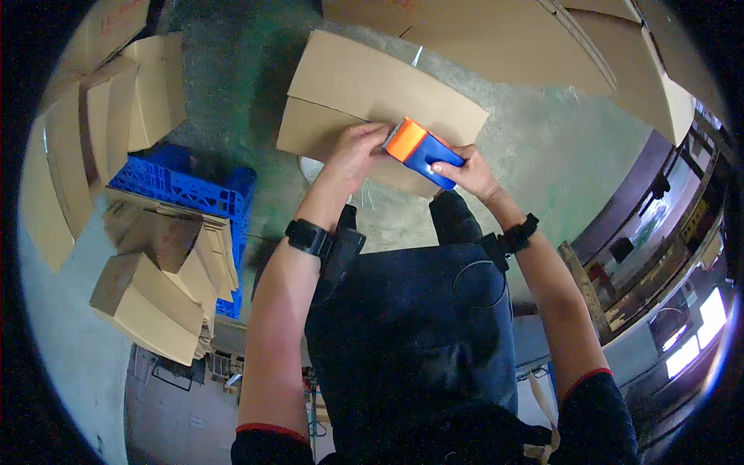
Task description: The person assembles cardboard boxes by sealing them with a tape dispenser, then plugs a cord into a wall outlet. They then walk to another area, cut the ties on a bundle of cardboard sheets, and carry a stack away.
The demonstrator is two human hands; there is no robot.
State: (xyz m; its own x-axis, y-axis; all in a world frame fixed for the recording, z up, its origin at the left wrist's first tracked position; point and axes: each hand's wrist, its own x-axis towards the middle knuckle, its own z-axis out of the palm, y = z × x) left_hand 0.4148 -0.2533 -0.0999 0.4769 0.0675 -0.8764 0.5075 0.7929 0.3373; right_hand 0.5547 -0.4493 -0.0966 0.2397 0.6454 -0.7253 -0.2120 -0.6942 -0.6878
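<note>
right hand (470, 172) clasps tape dispenser (425, 152): judged light, rigid; best hold, its blue end. left hand (358, 153) curled at orange end, hold indeterminable; carton (372, 81) beneath fingers.

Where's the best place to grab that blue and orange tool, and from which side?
Probably the blue end of the tool, coming from the lower right: it slants that way, offers broad flat faces, and the right hand has its thumb across it. I'd avoid the orange end, whose tip has a greyish edge close to the left hand.
</note>
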